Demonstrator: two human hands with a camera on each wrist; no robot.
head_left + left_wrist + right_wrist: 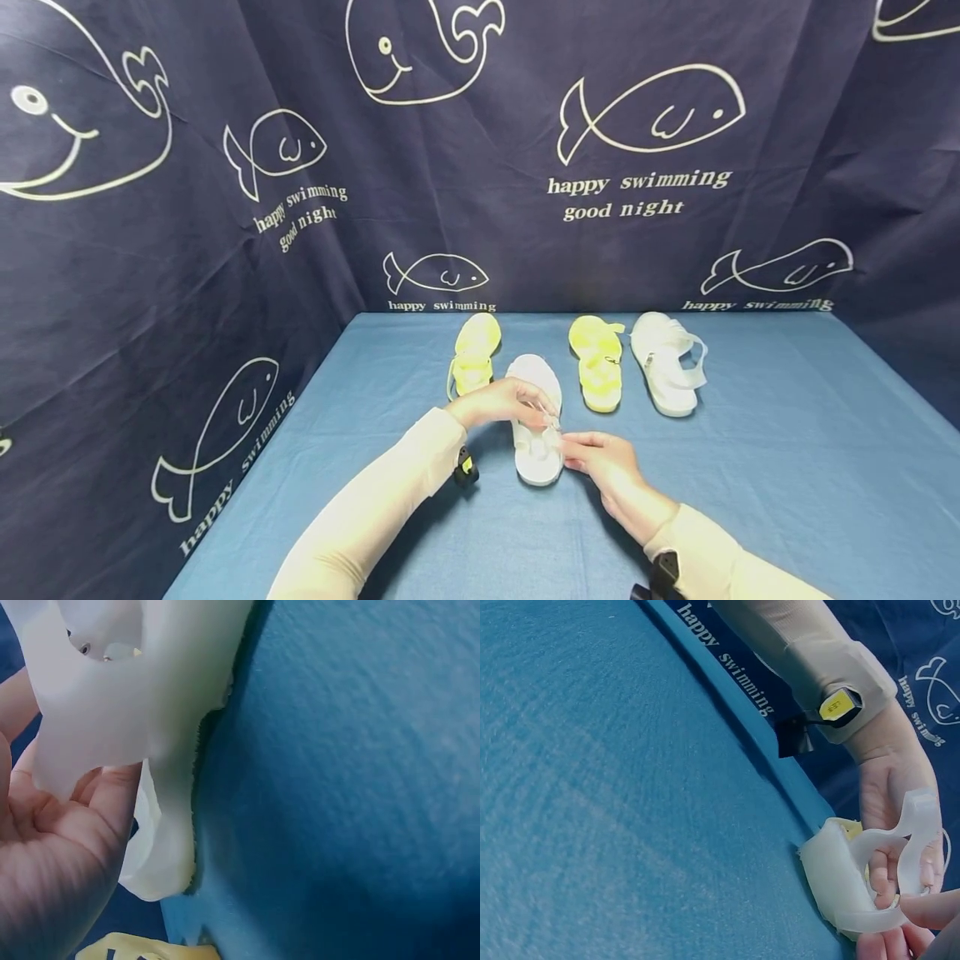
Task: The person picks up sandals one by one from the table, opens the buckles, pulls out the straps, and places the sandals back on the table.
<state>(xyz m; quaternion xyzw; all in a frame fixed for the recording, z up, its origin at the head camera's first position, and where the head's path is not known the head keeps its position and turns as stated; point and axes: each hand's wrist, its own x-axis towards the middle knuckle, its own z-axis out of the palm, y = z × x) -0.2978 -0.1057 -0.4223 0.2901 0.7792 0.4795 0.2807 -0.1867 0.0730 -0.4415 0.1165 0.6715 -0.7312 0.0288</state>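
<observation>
Head view puts a white, translucent, rubbery sandal with a long oval footbed [536, 375] in front of the person, sole down on a table covered in blue cloth [787, 483], between the two hands. It lies nearer than the other footwear, which probably lets both hands reach it from opposite sides.

The left hand [504, 402] comes over from the left. Left wrist view shows its fingers curled behind a broad, milky strap [94, 720], close together rather than spread, apparently keeping that strap raised off the footbed; where the thumb tip presses, I cannot tell. Small round metal fittings [84, 649] show through the strap's opening, which may be why the grip is so delicate.

From the right, the right hand [606, 462] pinches the strap's edge between thumb and fingers at the sandal's side. The opposing holds seem meant to keep the soft material taut and stop it folding.

Farther back, a slim yellow strapped sandal [477, 336] lies left of the white one. A second yellow sandal with a side strap [600, 383] lies to the right, just beside another white sandal with a looped strap [675, 402], all apart from the fingers.
</observation>
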